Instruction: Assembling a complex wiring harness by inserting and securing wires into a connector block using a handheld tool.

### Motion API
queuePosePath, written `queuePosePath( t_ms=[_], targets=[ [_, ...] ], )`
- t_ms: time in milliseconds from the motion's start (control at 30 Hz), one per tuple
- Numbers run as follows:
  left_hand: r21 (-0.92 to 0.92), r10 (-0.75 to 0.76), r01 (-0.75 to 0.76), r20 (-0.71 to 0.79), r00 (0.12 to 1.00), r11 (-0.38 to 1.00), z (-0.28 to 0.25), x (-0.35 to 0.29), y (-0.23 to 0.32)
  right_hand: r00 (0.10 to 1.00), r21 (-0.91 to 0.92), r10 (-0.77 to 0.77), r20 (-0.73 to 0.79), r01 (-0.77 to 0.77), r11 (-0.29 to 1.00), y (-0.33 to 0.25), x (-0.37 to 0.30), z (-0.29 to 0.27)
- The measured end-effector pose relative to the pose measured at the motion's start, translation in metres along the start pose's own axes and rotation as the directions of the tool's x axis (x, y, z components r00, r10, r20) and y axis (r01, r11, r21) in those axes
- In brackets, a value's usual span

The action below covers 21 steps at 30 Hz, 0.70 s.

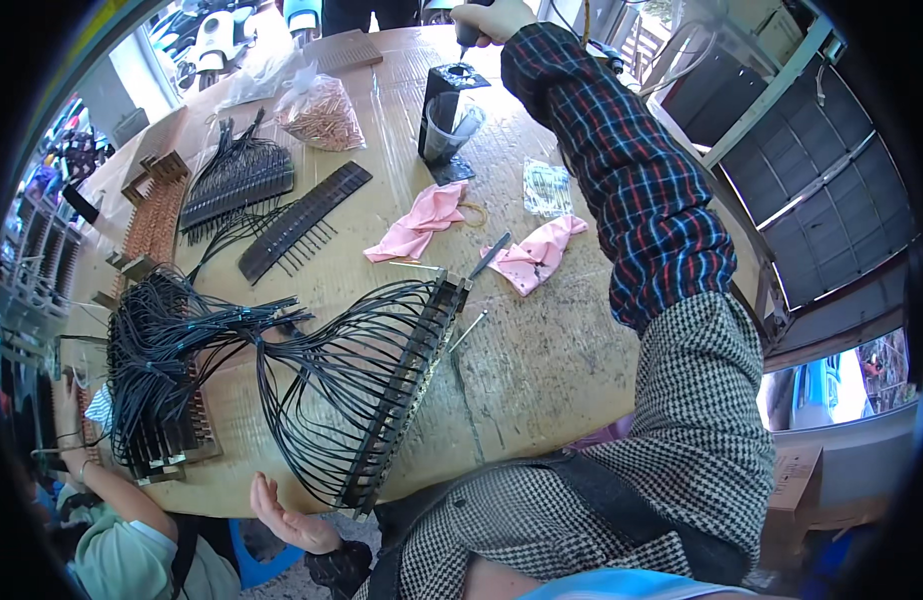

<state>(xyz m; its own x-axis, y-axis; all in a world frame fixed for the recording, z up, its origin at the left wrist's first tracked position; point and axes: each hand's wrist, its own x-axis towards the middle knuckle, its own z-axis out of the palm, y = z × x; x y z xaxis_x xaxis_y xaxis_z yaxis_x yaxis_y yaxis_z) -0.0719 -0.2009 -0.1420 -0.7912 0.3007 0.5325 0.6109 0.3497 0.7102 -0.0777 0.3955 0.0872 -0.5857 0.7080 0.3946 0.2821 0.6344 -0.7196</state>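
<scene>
Clock positions are read from the middle of the view. Should the dark-handled tool (468, 35) at twelve o'clock swing sideways, its tip could catch the black stand (438, 80) beneath and upset the clear plastic cup (458, 125) there. The likelier trouble lies toward seven o'clock: the long wired strip (406, 392) reaches the near rim of the table (542, 370), so a brush from your sleeve, or a tug on its black wires (244, 318), could drag it askew or over the edge. Your right hand (494, 20), at twelve o'clock, is curled closed round the tool's handle; whether the tip touches the stand cannot be told. Your left hand (287, 520), at seven o'clock, is loosely spread, fingers half extended, holding nothing, near the strip's lower end but apart from it.
</scene>
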Motion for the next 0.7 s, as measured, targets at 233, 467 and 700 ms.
queuePosePath(
  t_ms=[233,467,700],
  targets=[
    [-0.063,-0.057,0.057,0.006,0.998,0.996,0.009,-0.002,-0.003,0.995,0.021,-0.092,0.029,0.092,0.996,0.002,-0.01,0.008],
    [-0.065,-0.073,0.073,0.004,0.997,0.995,0.013,-0.002,-0.001,0.999,-0.083,0.019,0.051,-0.015,0.996,0.008,-0.008,0.011],
    [-0.048,-0.074,0.074,0.007,0.997,0.996,0.012,-0.003,-0.002,0.985,0.003,0.098,0.14,-0.1,0.995,0.015,0.011,-0.001]
  ],
)
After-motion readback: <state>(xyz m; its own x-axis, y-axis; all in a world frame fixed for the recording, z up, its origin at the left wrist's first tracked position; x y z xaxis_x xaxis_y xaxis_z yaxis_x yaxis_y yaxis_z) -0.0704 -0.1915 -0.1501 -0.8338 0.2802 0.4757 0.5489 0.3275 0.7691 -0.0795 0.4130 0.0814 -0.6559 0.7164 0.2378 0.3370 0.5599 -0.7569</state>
